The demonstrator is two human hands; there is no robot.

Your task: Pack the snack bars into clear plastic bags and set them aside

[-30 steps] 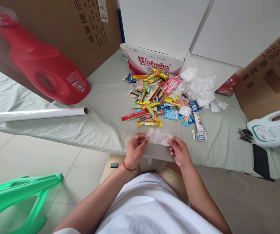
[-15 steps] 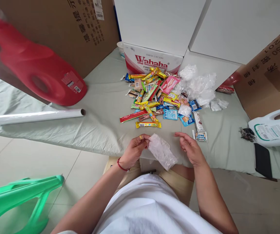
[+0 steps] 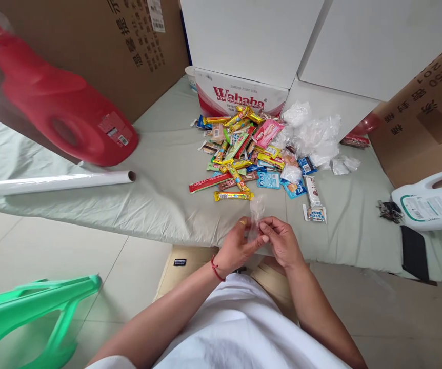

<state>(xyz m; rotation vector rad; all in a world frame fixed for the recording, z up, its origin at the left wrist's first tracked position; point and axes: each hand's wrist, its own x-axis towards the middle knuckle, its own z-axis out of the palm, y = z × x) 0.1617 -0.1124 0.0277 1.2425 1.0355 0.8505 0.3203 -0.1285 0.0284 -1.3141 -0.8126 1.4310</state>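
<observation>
A clear plastic bag (image 3: 257,207) is bunched narrow between my hands, its free end pointing toward the snacks. My left hand (image 3: 240,243) is closed on the bag from the left, a ring on one finger and a red cord at the wrist. From the right, my right hand (image 3: 280,240) pinches the bag, its fingertips close to the left thumb. Just beyond them lies a yellow snack stick (image 3: 233,196), at the near side of a heap of wrapped snacks (image 3: 240,148). Crumpled clear bags (image 3: 317,136) are piled at the heap's right.
A Wahaha box (image 3: 240,97) stands behind the heap. To the left are a red detergent bottle (image 3: 86,110) and a white tube (image 3: 55,182). A white bottle (image 3: 432,200), dark keys (image 3: 390,211) and a black phone (image 3: 414,251) lie right. A green stool (image 3: 40,312) stands on the floor.
My hands have come together. The bag, earlier hanging flat from my left hand alone, is now gathered and turned upward, and my right hand has moved left to take hold of it.
</observation>
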